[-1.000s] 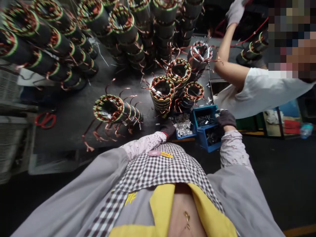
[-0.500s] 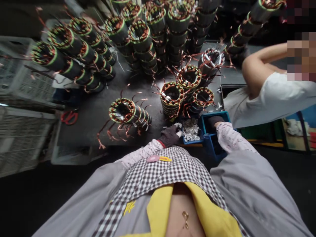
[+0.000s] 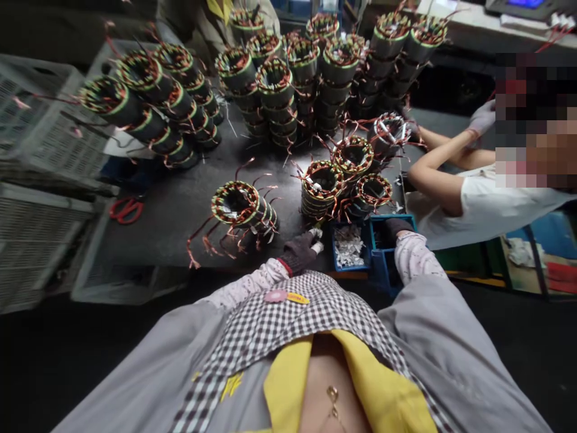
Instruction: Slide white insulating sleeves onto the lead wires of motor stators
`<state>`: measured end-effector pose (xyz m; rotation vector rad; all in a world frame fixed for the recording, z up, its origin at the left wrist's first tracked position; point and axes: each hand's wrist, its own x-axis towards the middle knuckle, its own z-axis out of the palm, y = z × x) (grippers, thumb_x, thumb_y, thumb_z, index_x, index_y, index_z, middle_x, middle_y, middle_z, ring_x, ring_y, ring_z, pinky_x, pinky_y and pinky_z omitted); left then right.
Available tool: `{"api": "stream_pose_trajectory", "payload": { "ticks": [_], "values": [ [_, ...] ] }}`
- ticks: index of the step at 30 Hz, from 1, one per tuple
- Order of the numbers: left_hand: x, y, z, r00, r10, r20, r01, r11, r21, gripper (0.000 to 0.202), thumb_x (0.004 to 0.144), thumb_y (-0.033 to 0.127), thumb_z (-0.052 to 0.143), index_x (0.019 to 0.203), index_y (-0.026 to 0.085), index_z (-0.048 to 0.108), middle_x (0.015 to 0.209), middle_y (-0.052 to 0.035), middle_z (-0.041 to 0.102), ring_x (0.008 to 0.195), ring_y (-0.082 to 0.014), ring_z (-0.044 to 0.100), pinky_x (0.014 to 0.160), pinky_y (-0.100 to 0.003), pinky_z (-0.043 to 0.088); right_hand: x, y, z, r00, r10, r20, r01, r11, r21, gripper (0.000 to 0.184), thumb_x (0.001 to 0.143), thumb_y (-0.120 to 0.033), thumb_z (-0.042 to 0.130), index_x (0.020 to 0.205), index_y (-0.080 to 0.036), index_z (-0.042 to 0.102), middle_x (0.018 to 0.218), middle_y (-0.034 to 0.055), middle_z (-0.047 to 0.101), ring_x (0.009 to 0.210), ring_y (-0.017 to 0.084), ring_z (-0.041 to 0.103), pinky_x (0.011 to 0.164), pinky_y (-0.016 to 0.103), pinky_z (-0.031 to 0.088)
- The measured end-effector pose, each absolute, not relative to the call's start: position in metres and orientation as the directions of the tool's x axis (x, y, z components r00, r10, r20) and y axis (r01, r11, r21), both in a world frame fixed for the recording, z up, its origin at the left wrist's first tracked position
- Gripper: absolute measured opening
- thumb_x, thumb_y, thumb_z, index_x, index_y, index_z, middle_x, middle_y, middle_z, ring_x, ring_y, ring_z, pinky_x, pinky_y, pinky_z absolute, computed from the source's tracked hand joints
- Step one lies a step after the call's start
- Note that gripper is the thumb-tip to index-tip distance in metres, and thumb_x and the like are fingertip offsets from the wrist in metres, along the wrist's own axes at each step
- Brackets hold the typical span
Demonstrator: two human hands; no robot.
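Note:
My left hand (image 3: 301, 249), in a dark glove with white fingertips, hovers at the table's front edge. Its thumb and forefinger are apart, and nothing shows between them. Just right of it is a blue tray (image 3: 336, 255) of small white scraps (image 3: 349, 245). My right hand (image 3: 396, 227), also dark-gloved, reaches into a blue bin (image 3: 370, 231); its fingers are hidden there. Behind the tray stand several wound stators (image 3: 322, 189) with loose copper leads. Another stack of stators (image 3: 243, 204) leans on the table to the left of my left hand.
Tall stator stacks (image 3: 277, 99) line the back of the table (image 3: 162, 222), with more leaning stacks (image 3: 148, 129) at left. Red-handled scissors (image 3: 127, 210) lie near the left edge. Plastic crates (image 3: 40, 240) stand beyond. A co-worker's arm (image 3: 435, 171) is close on the right.
My left hand has drawn slightly left, away from the scrap tray. My right hand stays in the blue bin. The view has shifted, and more of the co-worker's arms shows.

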<state>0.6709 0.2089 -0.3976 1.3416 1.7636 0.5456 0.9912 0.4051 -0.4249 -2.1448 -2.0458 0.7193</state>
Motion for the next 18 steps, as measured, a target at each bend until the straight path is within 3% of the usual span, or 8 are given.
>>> {"api": "stream_pose_trajectory", "payload": {
  "ticks": [4, 6, 9, 12, 15, 18],
  "values": [
    [0.671, 0.214, -0.396, 0.008, 0.935, -0.355, 0.594, 0.281, 0.754, 0.032, 0.105, 0.021, 0.076, 0.137, 0.022, 0.079, 0.137, -0.0099, 0.086, 0.132, -0.0335, 0.079, 0.125, -0.048, 0.059, 1.004, 0.406, -0.419, 0.067, 0.894, -0.443, 0.945, -0.199, -0.258, 0.041, 0.082, 0.009, 0.075, 0.055, -0.019, 0.063, 0.112, 0.0255, 0.086, 0.114, 0.025, 0.078, 0.111, 0.050, 0.051],
    [0.673, 0.215, -0.392, 0.074, 0.929, -0.362, 0.607, 0.246, 0.755, 0.034, 0.106, 0.021, 0.073, 0.139, 0.021, 0.078, 0.141, -0.0102, 0.085, 0.135, -0.0316, 0.078, 0.127, -0.046, 0.058, 1.008, 0.404, -0.415, 0.090, 0.884, -0.459, 0.938, -0.229, -0.258, 0.037, 0.081, 0.008, 0.074, 0.057, -0.019, 0.066, 0.123, 0.0290, 0.085, 0.120, 0.025, 0.077, 0.113, 0.048, 0.049],
    [0.677, 0.211, -0.385, 0.139, 0.917, -0.374, 0.621, 0.214, 0.754, 0.031, 0.106, 0.023, 0.074, 0.136, 0.022, 0.079, 0.141, -0.0100, 0.085, 0.135, -0.0323, 0.078, 0.126, -0.046, 0.058, 1.011, 0.397, -0.407, 0.126, 0.878, -0.462, 0.911, -0.287, -0.297, 0.031, 0.080, 0.006, 0.076, 0.062, -0.019, 0.069, 0.124, 0.0273, 0.085, 0.123, 0.025, 0.076, 0.110, 0.043, 0.049],
    [0.674, 0.205, -0.381, 0.186, 0.887, -0.422, 0.542, 0.265, 0.797, 0.022, 0.102, 0.024, 0.077, 0.124, 0.024, 0.080, 0.130, -0.0057, 0.087, 0.124, -0.0301, 0.080, 0.119, -0.045, 0.062, 1.011, 0.381, -0.390, 0.164, 0.887, -0.433, 0.863, -0.341, -0.372, 0.025, 0.086, -0.002, 0.079, 0.069, -0.019, 0.073, 0.118, 0.0241, 0.087, 0.118, 0.027, 0.077, 0.107, 0.045, 0.051],
    [0.669, 0.201, -0.374, 0.183, 0.856, -0.484, 0.274, 0.429, 0.861, 0.027, 0.099, 0.025, 0.082, 0.125, 0.025, 0.078, 0.120, -0.0058, 0.087, 0.112, -0.0271, 0.082, 0.102, -0.044, 0.070, 0.997, 0.348, -0.366, 0.163, 0.894, -0.418, 0.799, -0.368, -0.475, 0.010, 0.094, -0.014, 0.078, 0.087, -0.020, 0.080, 0.104, 0.0154, 0.087, 0.100, 0.026, 0.080, 0.095, 0.043, 0.056],
    [0.668, 0.201, -0.358, 0.196, 0.846, -0.497, -0.056, 0.515, 0.855, 0.035, 0.100, 0.025, 0.086, 0.134, 0.027, 0.077, 0.113, -0.0089, 0.085, 0.106, -0.0267, 0.084, 0.097, -0.046, 0.073, 0.957, 0.302, -0.346, 0.010, 0.893, -0.451, 0.596, -0.367, -0.714, 0.009, 0.092, -0.024, 0.080, 0.101, -0.022, 0.081, 0.089, 0.0060, 0.084, 0.077, 0.025, 0.078, 0.078, 0.039, 0.061]
  ]
}}
